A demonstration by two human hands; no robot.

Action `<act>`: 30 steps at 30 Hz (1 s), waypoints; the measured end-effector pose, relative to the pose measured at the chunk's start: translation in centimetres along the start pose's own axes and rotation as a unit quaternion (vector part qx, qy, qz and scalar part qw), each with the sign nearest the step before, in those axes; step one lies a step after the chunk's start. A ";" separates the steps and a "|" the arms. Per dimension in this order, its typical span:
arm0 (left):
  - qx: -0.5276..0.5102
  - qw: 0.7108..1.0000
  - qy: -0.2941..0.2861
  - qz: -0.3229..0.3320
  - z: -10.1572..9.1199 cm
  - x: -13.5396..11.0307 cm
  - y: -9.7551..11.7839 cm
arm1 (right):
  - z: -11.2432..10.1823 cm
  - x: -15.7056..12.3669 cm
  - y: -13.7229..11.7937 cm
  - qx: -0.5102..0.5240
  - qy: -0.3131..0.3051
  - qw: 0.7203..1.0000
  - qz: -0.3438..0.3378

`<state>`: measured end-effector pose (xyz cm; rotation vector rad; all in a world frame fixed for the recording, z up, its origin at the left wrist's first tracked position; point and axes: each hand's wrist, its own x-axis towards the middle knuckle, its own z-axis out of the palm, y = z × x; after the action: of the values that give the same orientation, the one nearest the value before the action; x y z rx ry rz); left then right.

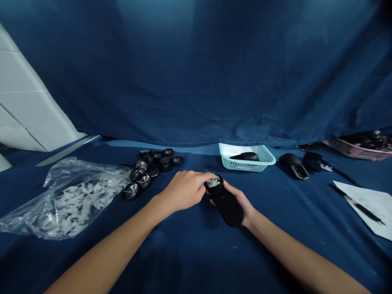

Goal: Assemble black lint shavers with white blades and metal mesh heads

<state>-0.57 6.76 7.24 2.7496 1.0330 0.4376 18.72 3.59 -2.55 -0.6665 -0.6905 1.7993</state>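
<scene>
In the middle of the head view, my right hand (241,200) is wrapped round a long black plastic housing (227,204), tilted with its round open end away from me. A small white plastic piece (214,182) sits in that opening. My left hand (188,188) is closed at the same end, its index fingertip against the white piece and the rim; the thumb is partly hidden. Left of my left hand lies a pile of round black caps (143,180) with shiny ridged insides. Beyond them is a clear plastic bag (88,200) full of small white pieces.
A light blue basket (245,164) holding a black part stands ahead. To its right lie a black housing (294,165) and another black part (312,161). Farther right are a pink basket (361,152) and white paper (376,204) with a dark pen-like tool (359,207). Blue cloth hangs behind.
</scene>
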 end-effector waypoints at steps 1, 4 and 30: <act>0.006 1.000 -0.005 -0.004 0.0 0.0 0.1 | 0.1 0.0 0.0 -0.002 0.000 1.000 0.000; -0.025 1.000 -0.006 -0.010 0.1 0.0 0.2 | 0.3 -0.1 0.0 -0.004 -0.001 1.000 -0.005; -0.060 0.998 0.037 0.007 0.3 -2.2 3.2 | -0.8 -0.1 0.4 0.036 -0.016 0.999 0.011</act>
<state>-0.13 2.90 7.26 2.6549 0.9717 0.5877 19.07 3.48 -3.41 -0.5995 -0.6386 1.8495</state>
